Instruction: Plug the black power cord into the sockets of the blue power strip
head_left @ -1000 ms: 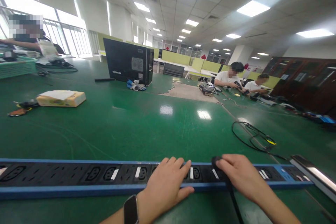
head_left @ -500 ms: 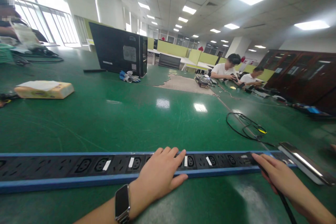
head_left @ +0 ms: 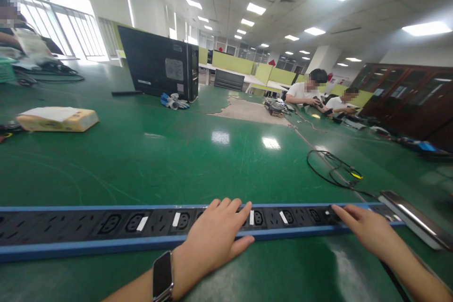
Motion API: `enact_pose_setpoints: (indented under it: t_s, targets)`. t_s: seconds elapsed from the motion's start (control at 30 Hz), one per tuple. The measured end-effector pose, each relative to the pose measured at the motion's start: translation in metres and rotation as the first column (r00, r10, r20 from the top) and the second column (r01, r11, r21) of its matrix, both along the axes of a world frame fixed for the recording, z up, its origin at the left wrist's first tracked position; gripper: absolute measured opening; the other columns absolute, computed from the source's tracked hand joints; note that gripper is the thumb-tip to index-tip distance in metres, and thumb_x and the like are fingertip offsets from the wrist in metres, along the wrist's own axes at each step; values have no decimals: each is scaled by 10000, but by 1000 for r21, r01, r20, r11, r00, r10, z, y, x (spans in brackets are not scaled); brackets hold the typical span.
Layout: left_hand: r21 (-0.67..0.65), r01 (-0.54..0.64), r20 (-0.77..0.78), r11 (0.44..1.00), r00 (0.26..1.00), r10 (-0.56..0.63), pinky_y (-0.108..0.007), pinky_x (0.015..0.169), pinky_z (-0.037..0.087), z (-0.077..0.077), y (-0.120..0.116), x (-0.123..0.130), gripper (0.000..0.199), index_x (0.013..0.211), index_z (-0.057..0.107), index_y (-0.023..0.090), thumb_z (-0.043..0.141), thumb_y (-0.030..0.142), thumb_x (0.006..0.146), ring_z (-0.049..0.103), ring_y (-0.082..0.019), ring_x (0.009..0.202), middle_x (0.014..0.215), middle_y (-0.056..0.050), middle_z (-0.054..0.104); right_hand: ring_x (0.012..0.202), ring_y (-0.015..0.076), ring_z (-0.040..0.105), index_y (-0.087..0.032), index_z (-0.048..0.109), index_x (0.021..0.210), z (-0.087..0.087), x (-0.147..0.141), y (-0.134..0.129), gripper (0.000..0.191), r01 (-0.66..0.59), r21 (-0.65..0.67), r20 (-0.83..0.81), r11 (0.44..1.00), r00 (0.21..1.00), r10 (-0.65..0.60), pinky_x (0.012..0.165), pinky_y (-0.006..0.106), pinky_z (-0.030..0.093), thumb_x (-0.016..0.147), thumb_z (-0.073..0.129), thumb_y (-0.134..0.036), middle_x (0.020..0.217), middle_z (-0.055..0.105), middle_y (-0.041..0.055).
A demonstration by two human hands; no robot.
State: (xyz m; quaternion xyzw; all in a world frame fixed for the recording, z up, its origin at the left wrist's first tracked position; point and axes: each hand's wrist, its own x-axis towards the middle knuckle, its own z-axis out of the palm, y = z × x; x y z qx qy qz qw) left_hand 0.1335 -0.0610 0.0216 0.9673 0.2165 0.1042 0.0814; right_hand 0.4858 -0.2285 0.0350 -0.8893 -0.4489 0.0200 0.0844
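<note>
A long power strip (head_left: 226, 234) with a blue frame and black sockets lies across the green table, small white stickers beside some of its outlets. My left hand (head_left: 219, 226) rests flat over the middle of the strip, fingers spread and holding nothing. Toward the strip's right end, my right hand (head_left: 364, 226) has its fingers closed at the sockets around the dark plug of a power cord. The plug is mostly hidden under the fingers. The black cord (head_left: 393, 279) comes out below my right wrist.
Beyond the strip stand a black computer tower (head_left: 159, 63), blue-grey gloves (head_left: 174, 101) and a tissue pack (head_left: 58, 119). A looped black cable (head_left: 327, 179) lies near a flat silver-edged device (head_left: 414, 219) at the right. Two people (head_left: 306, 92) sit at the far right; another is far left.
My right hand has shifted slightly left, and its fingers now cover the plug that showed before. The left hand stays on the strip.
</note>
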Motion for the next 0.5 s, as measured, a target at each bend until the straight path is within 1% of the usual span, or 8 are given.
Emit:
enact_pose_setpoints:
  t_s: [0.1,0.23,0.37,0.43,0.5]
  targets:
    - [-1,3,5,1000,1000,-3,-460,883,453,-1,0,0,574,1389,393,246,521,492,886,527,-286,1039,1213,-78,563,704,246,669,-257,594,705,-5,-8,2,471,-7,-35,81,999,997,10,625,315,457,857,345,-626,686,685,41]
    - [-1,-7,-4,1000,1000,7,-469,889,452,-1,-1,-1,580,1393,387,249,529,486,883,528,-291,1048,1221,-82,562,681,268,681,-258,580,763,-13,-18,1,415,24,-66,194,998,981,-11,595,333,460,897,327,-558,674,680,69]
    - [4,-8,-11,1000,1000,8,-472,883,457,1,-3,-2,597,1388,394,240,549,495,872,532,-293,1034,1213,-86,567,644,255,673,-255,607,801,-19,-14,-3,344,-13,-61,185,998,982,24,576,321,467,884,377,-497,678,671,70]
    - [6,-5,-6,1000,1000,5,-468,882,459,1,-3,-3,600,1389,394,239,538,513,875,531,-291,1030,1213,-86,567,637,248,669,-259,614,801,-21,-13,-2,326,-27,-42,168,999,985,33,581,318,474,871,399,-494,673,669,59]
    - [5,-4,-2,1000,1000,4,-465,886,456,1,-3,-3,592,1397,385,243,512,518,888,528,-289,1038,1223,-85,562,631,245,663,-264,610,775,-19,-16,-1,354,-21,-17,153,1000,988,23,595,320,481,872,385,-519,648,664,44]
